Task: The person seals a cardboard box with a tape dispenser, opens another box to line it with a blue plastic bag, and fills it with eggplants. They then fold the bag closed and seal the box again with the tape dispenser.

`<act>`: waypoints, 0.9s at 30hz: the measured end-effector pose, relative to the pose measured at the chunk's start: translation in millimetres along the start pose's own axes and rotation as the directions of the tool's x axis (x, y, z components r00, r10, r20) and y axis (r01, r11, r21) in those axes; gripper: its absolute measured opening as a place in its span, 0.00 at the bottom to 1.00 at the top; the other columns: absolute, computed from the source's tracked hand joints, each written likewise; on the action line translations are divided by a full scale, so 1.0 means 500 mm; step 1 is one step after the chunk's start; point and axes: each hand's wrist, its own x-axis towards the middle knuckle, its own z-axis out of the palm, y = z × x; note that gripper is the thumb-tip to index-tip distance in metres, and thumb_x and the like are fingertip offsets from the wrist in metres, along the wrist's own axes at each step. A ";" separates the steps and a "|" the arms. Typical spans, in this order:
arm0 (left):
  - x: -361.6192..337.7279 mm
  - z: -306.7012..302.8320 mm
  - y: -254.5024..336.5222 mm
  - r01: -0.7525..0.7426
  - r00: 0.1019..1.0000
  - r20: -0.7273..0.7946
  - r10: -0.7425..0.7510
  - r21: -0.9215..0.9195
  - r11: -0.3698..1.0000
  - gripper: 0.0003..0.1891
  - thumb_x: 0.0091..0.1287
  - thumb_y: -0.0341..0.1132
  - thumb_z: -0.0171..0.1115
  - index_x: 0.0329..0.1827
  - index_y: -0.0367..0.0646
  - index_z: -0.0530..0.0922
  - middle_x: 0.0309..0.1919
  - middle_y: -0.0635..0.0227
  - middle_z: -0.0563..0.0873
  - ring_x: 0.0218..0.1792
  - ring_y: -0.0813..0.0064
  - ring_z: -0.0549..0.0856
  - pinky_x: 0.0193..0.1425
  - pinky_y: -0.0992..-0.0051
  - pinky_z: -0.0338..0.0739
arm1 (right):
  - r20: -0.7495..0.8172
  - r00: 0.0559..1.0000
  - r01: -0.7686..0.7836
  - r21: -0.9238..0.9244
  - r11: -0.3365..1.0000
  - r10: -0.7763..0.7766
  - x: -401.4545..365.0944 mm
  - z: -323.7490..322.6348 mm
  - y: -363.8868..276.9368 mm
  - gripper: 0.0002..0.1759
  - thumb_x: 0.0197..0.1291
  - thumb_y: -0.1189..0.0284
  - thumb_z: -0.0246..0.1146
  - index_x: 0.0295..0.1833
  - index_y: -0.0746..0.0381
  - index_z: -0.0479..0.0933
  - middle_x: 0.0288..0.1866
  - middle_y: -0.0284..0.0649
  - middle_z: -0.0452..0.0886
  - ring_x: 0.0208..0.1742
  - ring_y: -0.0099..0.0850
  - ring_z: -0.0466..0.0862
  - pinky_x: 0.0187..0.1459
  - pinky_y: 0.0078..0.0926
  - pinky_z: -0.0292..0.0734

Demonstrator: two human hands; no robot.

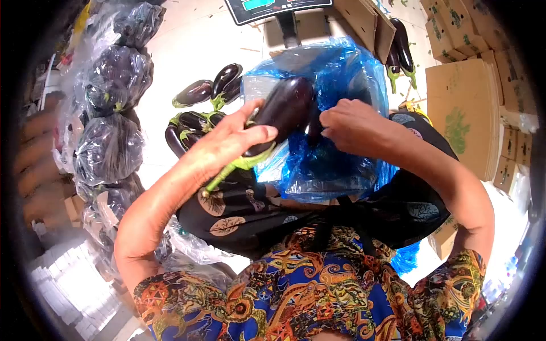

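My left hand (236,133) is wrapped round a large dark purple eggplant (287,105), its green stem pointing down toward my lap. The eggplant is over the left part of a blue plastic bag (341,62), which lines a box-shaped container between my knees. My right hand (355,126) is over the middle of the bag with its fingers curled closed. Beside those fingertips a second dark eggplant (311,124) shows in part; whether the fingers grip it or the bag film is hidden. Deeper inside the bag, the contents are too dark to make out.
Several loose eggplants (193,92) lie on the floor to the left, and a few more (402,48) at the upper right. Clear bags of eggplants (108,150) line the left side. A digital scale (278,8) stands ahead. Cardboard boxes (455,113) stand at the right.
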 end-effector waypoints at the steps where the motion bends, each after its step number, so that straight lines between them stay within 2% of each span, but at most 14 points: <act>1: 0.006 -0.023 0.001 -0.040 0.999 0.015 0.039 0.057 0.998 0.46 0.58 0.50 0.64 0.76 0.35 0.58 0.59 0.49 0.78 0.58 0.64 0.78 0.66 0.69 0.68 | -0.025 0.999 0.042 0.055 0.998 -0.040 0.037 0.033 0.012 0.12 0.57 0.70 0.62 0.36 0.70 0.82 0.39 0.56 0.84 0.42 0.53 0.85 0.43 0.47 0.81; 3: 0.038 -0.048 -0.027 -0.122 0.989 -0.053 0.138 0.232 0.965 0.46 0.58 0.52 0.61 0.76 0.38 0.58 0.68 0.45 0.70 0.69 0.56 0.70 0.73 0.64 0.61 | 0.009 0.999 -0.043 0.157 0.987 0.042 0.120 0.072 0.028 0.15 0.57 0.66 0.62 0.39 0.68 0.83 0.42 0.59 0.83 0.45 0.56 0.84 0.46 0.47 0.81; 5: 0.090 -0.071 -0.067 -0.156 0.985 -0.024 0.169 0.280 0.947 0.45 0.58 0.52 0.61 0.76 0.38 0.58 0.69 0.45 0.69 0.69 0.54 0.69 0.74 0.63 0.60 | -0.058 0.966 -0.234 0.206 0.950 0.250 0.180 0.117 0.068 0.18 0.57 0.62 0.63 0.43 0.68 0.83 0.46 0.60 0.83 0.51 0.53 0.84 0.50 0.45 0.81; 7: 0.110 -0.082 -0.087 -0.209 0.977 -0.006 0.214 0.198 0.958 0.45 0.58 0.51 0.60 0.77 0.40 0.57 0.72 0.45 0.66 0.73 0.54 0.65 0.76 0.63 0.56 | 0.003 0.858 -0.499 0.241 0.832 0.514 0.244 0.167 0.144 0.28 0.56 0.53 0.64 0.52 0.66 0.82 0.57 0.55 0.81 0.61 0.47 0.80 0.59 0.40 0.78; 9: 0.122 -0.082 -0.095 -0.233 0.972 0.016 0.236 0.225 0.946 0.45 0.58 0.50 0.60 0.77 0.39 0.56 0.72 0.46 0.65 0.74 0.56 0.64 0.77 0.65 0.56 | 0.022 0.738 -0.653 0.276 0.705 0.675 0.233 0.144 0.140 0.32 0.57 0.48 0.63 0.56 0.64 0.80 0.59 0.49 0.81 0.64 0.42 0.79 0.63 0.37 0.75; 13: 0.141 -0.082 -0.128 -0.375 0.925 0.098 0.367 0.083 0.923 0.44 0.60 0.45 0.63 0.78 0.39 0.53 0.69 0.48 0.70 0.70 0.59 0.69 0.75 0.68 0.59 | 0.087 0.604 -0.761 0.361 0.540 0.793 0.293 0.173 0.186 0.35 0.53 0.45 0.66 0.56 0.63 0.81 0.64 0.44 0.79 0.66 0.41 0.78 0.64 0.35 0.74; 15: 0.147 -0.081 -0.141 -0.378 0.922 0.094 0.374 0.028 0.925 0.44 0.60 0.44 0.62 0.77 0.38 0.54 0.69 0.48 0.70 0.70 0.59 0.69 0.75 0.68 0.59 | -0.041 0.386 -0.770 0.536 0.346 0.922 0.302 0.220 0.171 0.35 0.49 0.47 0.70 0.54 0.62 0.79 0.61 0.46 0.80 0.64 0.44 0.79 0.62 0.35 0.74; 17: 0.153 -0.079 -0.155 -0.374 0.925 0.076 0.373 0.005 0.927 0.43 0.60 0.44 0.62 0.77 0.37 0.54 0.69 0.48 0.70 0.70 0.60 0.69 0.75 0.69 0.58 | 0.036 0.365 -0.748 0.606 0.270 0.930 0.308 0.235 0.171 0.35 0.52 0.49 0.69 0.59 0.61 0.73 0.62 0.46 0.79 0.62 0.47 0.79 0.63 0.37 0.73; 20: 0.159 -0.076 -0.160 -0.366 0.928 0.065 0.366 -0.018 0.931 0.43 0.60 0.43 0.62 0.77 0.37 0.55 0.69 0.48 0.70 0.70 0.60 0.69 0.75 0.69 0.58 | 0.357 0.721 -0.606 0.740 0.292 0.594 0.283 0.210 0.151 0.34 0.55 0.54 0.67 0.64 0.58 0.70 0.65 0.46 0.77 0.62 0.51 0.78 0.63 0.40 0.73; 21: 0.153 -0.078 -0.154 -0.359 0.929 0.078 0.362 -0.054 0.932 0.43 0.60 0.43 0.63 0.77 0.37 0.55 0.69 0.48 0.70 0.70 0.60 0.69 0.75 0.69 0.58 | -0.039 0.925 -0.303 0.525 0.796 0.378 0.297 0.259 0.190 0.32 0.57 0.56 0.66 0.64 0.57 0.70 0.64 0.46 0.78 0.61 0.51 0.79 0.61 0.41 0.74; 22: 0.151 -0.079 -0.147 -0.352 0.929 0.090 0.359 -0.088 0.932 0.44 0.59 0.43 0.63 0.77 0.37 0.55 0.69 0.48 0.69 0.70 0.60 0.69 0.75 0.69 0.57 | -0.279 0.959 0.072 0.062 0.996 -0.052 0.331 0.349 0.264 0.30 0.59 0.58 0.65 0.65 0.56 0.69 0.63 0.46 0.79 0.60 0.51 0.80 0.60 0.41 0.75; 24: 0.157 -0.074 -0.143 -0.372 0.922 0.084 0.377 -0.071 0.925 0.44 0.59 0.43 0.63 0.77 0.37 0.55 0.70 0.48 0.69 0.70 0.60 0.68 0.75 0.69 0.57 | -0.315 0.902 0.232 -0.225 0.946 -0.296 0.337 0.378 0.287 0.27 0.62 0.61 0.62 0.66 0.55 0.70 0.61 0.47 0.80 0.59 0.50 0.80 0.59 0.42 0.76; 25: 0.157 -0.070 -0.140 -0.379 0.920 0.082 0.383 -0.059 0.924 0.44 0.59 0.43 0.63 0.77 0.37 0.54 0.70 0.48 0.69 0.70 0.60 0.68 0.75 0.69 0.57 | -0.305 0.951 0.066 0.029 0.997 -0.054 0.338 0.390 0.281 0.26 0.63 0.63 0.60 0.67 0.55 0.70 0.61 0.47 0.80 0.59 0.50 0.80 0.60 0.41 0.75; 27: 0.149 -0.064 -0.124 -0.355 0.932 0.074 0.355 -0.015 0.935 0.44 0.61 0.43 0.62 0.78 0.36 0.54 0.71 0.48 0.68 0.71 0.60 0.67 0.75 0.69 0.56 | -0.237 0.963 -0.073 0.213 0.974 0.124 0.344 0.386 0.275 0.25 0.65 0.67 0.57 0.68 0.56 0.70 0.61 0.48 0.79 0.61 0.47 0.79 0.62 0.40 0.73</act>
